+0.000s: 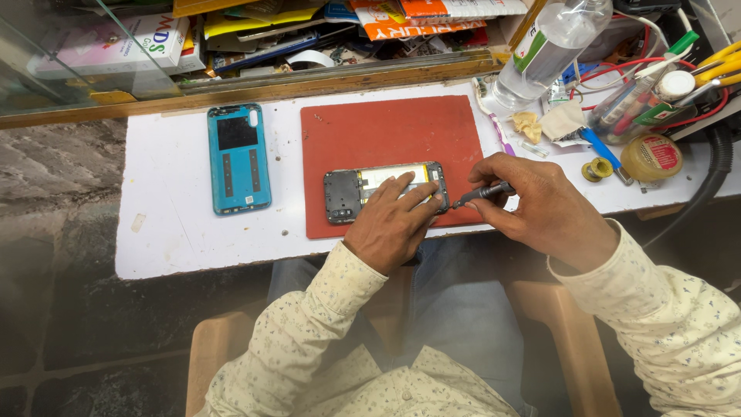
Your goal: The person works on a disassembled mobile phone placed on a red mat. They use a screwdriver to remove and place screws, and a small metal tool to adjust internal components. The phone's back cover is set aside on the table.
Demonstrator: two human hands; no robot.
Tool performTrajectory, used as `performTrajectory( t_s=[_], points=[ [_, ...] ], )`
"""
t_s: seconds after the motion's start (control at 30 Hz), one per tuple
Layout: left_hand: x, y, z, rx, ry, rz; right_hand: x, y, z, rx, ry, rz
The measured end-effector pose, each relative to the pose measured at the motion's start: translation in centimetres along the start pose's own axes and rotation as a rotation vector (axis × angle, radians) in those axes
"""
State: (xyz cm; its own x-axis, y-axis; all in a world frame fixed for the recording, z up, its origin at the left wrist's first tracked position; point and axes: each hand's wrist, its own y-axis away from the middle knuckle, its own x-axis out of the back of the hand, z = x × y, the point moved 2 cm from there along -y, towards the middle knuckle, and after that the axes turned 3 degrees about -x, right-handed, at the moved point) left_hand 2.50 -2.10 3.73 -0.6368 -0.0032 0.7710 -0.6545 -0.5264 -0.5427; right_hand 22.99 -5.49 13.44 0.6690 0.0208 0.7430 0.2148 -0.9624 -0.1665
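Seen from the head camera: opened black smartphone with its back removed, yellowish battery showing [382, 191], lying flat on a red rectangular work mat [390, 131] atop the white desk [170, 224]. Left hand [392, 220] resting palm-down on the phone's lower right part, fingers spread flat over it, pressing rather than clenching, nothing gripped. Right hand [544, 205] just to the right of the phone, grip closed on a slim dark screwdriver [482, 192], pinched between thumb and fingers, tip angled toward the phone's right edge and touching or almost touching it; cannot tell which. Well to the left of the mat, apart from it, a teal plastic phone back cover [238, 158] lying inner side up on the desk. At the desk's far right corner, a clear plastic bottle [548, 46] tilted, a small yellow round tin [652, 157], a small spool of solder wire [594, 170], and a clutter of red wires and pens [656, 85]. Both forearms in cream patterned sleeves.
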Motion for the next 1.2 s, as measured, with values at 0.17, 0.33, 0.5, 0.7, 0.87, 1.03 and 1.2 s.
performTrajectory(
  t_s=[0.17, 0.33, 0.5, 0.7, 0.87, 1.03, 1.2],
  points=[
    [0.1, 0.0, 0.0, -0.004, 0.001, 0.001, 0.0, -0.4, -0.1, 0.042, 0.071, -0.021],
    [0.0, -0.1, 0.0, 0.003, 0.007, 0.001, -0.1, -0.8, -0.2, 0.058, 0.109, -0.041],
    [0.1, -0.1, 0.0, -0.001, 0.005, -0.003, -0.6, -1.3, -0.9, 0.132, 0.22, -0.034],
    [0.0, -0.2, -0.1, 0.006, 0.029, -0.003, -0.6, -1.5, -0.6, 0.022, 0.106, -0.165],
    [-0.3, -0.1, 0.4, 0.032, 0.02, 0.043, -0.9, -2.2, -0.7, 0.076, 0.345, -0.081],
    [-0.5, -0.2, 1.0, 0.082, 0.013, 0.102, -0.7, -1.7, -1.1, 0.137, 0.185, -0.124],
    [-0.8, -0.3, 1.9, 0.149, 0.02, 0.172, -0.9, -1.8, -0.5, 0.098, 0.218, -0.13]
  ],
)
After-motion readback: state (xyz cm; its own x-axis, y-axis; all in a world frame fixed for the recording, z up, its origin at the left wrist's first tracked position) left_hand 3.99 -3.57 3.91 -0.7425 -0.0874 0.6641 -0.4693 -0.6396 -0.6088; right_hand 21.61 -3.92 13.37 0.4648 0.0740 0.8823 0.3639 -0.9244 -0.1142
